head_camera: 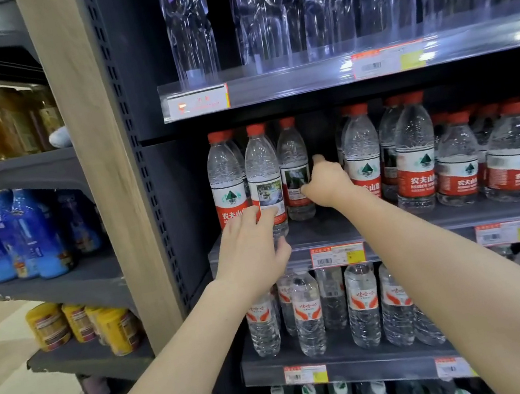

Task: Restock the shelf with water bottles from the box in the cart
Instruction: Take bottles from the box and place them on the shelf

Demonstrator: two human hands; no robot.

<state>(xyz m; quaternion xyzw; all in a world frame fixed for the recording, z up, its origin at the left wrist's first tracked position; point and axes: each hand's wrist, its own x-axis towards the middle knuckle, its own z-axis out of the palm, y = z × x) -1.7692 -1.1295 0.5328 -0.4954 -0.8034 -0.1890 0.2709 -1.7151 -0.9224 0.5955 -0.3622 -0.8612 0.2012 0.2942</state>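
The left hand [249, 246] is gripping the lower body of a clear plastic water bottle with a red cap and a picture label [262, 169], which is standing upright at the front edge of the dark grey metal shelf [333, 231]. The fingers are lying across its label and the thumb is curling under, so the bottle's base is largely covered. The right hand [327, 184] is reaching deeper into the shelf, thumb up, its fingers meeting the side of a second red-capped clear bottle [293, 163] standing just beside the first. The fingers are mostly hidden behind the hand's back, so it cannot be told whether they are closing round that bottle or only pressing on it. A dark gap is showing behind this hand, between these bottles and the row of red-labelled clear bottles [415, 153] further right. That row is running out of frame at the right edge. The tall clear bottles with purple labels [259, 18] on the shelf above are being cut off at the top. The blue bottles [27, 232] on the side rack are appearing blurred, their print unreadable.
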